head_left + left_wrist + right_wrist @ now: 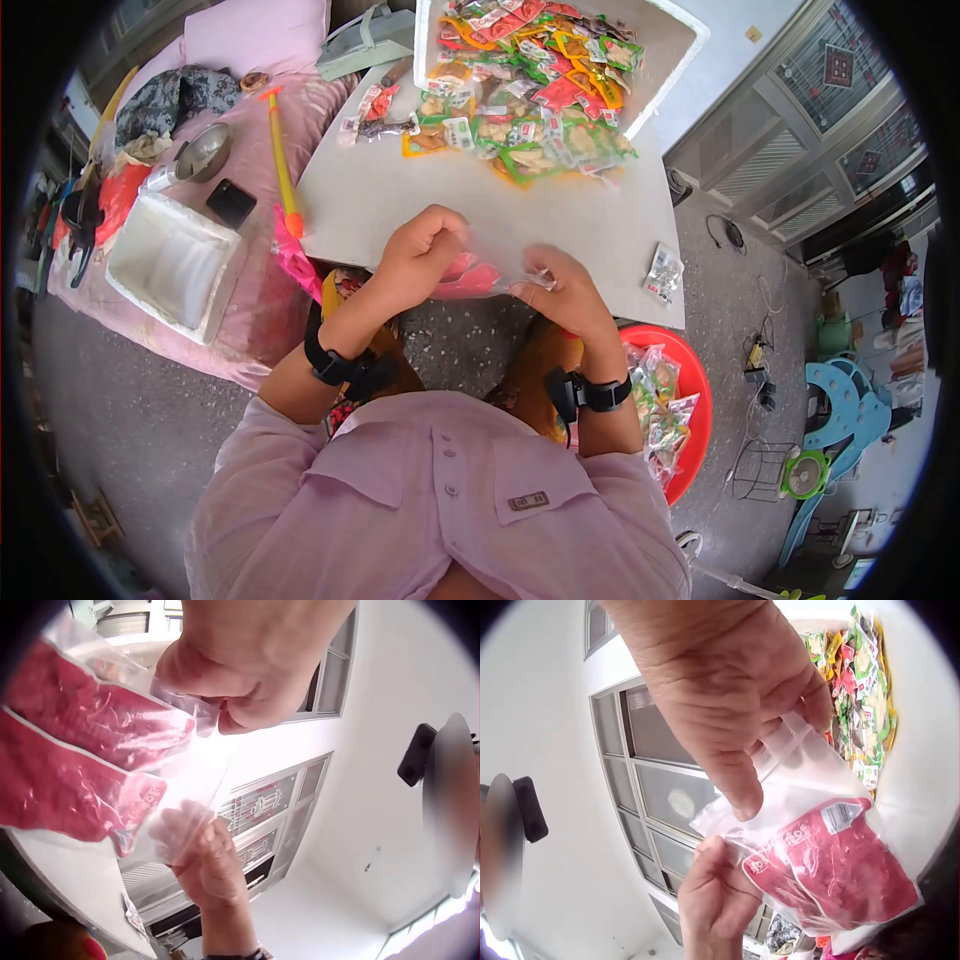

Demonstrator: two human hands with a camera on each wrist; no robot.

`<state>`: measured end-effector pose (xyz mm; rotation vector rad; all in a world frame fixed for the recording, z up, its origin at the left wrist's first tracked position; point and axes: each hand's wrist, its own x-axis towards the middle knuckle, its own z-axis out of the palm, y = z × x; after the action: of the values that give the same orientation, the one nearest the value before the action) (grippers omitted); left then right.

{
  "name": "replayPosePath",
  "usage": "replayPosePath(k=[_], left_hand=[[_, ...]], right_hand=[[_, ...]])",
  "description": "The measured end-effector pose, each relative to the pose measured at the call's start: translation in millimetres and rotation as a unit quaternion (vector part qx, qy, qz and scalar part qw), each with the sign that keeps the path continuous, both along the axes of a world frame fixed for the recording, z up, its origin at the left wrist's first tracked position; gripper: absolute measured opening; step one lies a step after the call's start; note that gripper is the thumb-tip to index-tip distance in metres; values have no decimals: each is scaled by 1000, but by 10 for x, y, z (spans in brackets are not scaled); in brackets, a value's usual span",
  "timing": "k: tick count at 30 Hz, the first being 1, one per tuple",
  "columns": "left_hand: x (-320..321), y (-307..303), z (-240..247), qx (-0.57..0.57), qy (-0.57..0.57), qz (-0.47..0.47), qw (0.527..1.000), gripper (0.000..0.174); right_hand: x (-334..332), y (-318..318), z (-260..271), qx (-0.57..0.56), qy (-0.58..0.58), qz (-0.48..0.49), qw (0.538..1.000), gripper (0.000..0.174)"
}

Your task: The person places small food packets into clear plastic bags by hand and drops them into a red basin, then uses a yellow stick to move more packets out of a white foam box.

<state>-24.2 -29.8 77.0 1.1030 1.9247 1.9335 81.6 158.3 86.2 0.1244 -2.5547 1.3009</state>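
In the middle of the head view you hold a clear plastic bag (492, 248) up between your two hands, over the near edge of the pale table (370, 190), with red packets (466, 277) inside it. Your left hand (425, 252) grips one side of the bag's upper edge, fingers curled in and thumb against them. Your right hand (572, 292) pinches the other side between thumb and fingers. The head view is soft around the bag's mouth, so you probably can't judge from there how wide it stands; the right wrist view shows two red packets lying against each other, one with a barcode label. At the top centre of the frame, a white foam box (672, 50) lies with its opening towards you, and colourful packets (540, 130) fill it and spread onto the table. A smaller clear packet (664, 273) lies near your table's right edge. Beside the table at lower right, a red basin (703, 400) holds more packets in clear wrapping. Over on the left, a pink-covered bed (262, 345) bears another open foam box (172, 262), with a dark phone (231, 203) and a metal bowl (203, 152) just above it in the frame, and a yellow stick with orange ends (283, 165) near the table.
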Motion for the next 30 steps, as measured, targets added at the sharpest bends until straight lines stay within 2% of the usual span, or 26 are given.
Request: replayPosePath(k=[3, 6, 9, 12, 13, 15, 16, 18, 20, 23, 24, 27, 29, 30], left_hand=[[-10, -21, -32, 7, -73, -2, 997, 4], [-4, -89, -84, 20, -119, -47, 992, 4], [5, -143, -159, 37, -154, -51, 986, 5], [71, -219, -163, 44, -130, -68, 988, 1], [124, -225, -163, 43, -133, -80, 987, 1], [245, -216, -107, 48, -180, -157, 970, 2], [285, -203, -127, 50, -203, -192, 959, 3], [319, -198, -273, -5, -193, -203, 960, 4], [281, -136, -404, -33, -155, -229, 960, 6], [228, -168, -723, -105, -265, -233, 930, 7], [256, -167, -809, -135, -266, -208, 931, 8], [238, -217, -1107, -216, -259, -220, 915, 9], [285, -232, -1296, -225, -298, -202, 905, 9], [295, -252, -1377, -226, -325, -200, 896, 8]], right_hand=[[-4, -7, -75, 2, -63, -4, 998, 19], [8, -20, -21, 33, -3, 1, 999, 12], [68, -22, 127, 58, 35, 47, 997, 10], [217, -19, 213, 114, 78, 45, 989, 8], [306, -10, 230, 101, 67, 51, 991, 8], [472, 20, 259, 74, 51, 62, 994, 9], [582, 43, 275, 88, 22, 37, 995, 9], [772, 84, 286, 114, -33, -1, 993, 10], [1013, 242, 275, 112, -10, -30, 993, 9], [1516, 575, 179, 93, -7, -116, 989, 7], [1696, 662, 158, 97, 14, -159, 982, 7], [2247, 981, 63, 27, -119, -276, 953, 6], [2531, 1168, -174, 1, -163, -347, 923, 6], [2652, 1251, -361, -26, -148, -369, 917, 7]])
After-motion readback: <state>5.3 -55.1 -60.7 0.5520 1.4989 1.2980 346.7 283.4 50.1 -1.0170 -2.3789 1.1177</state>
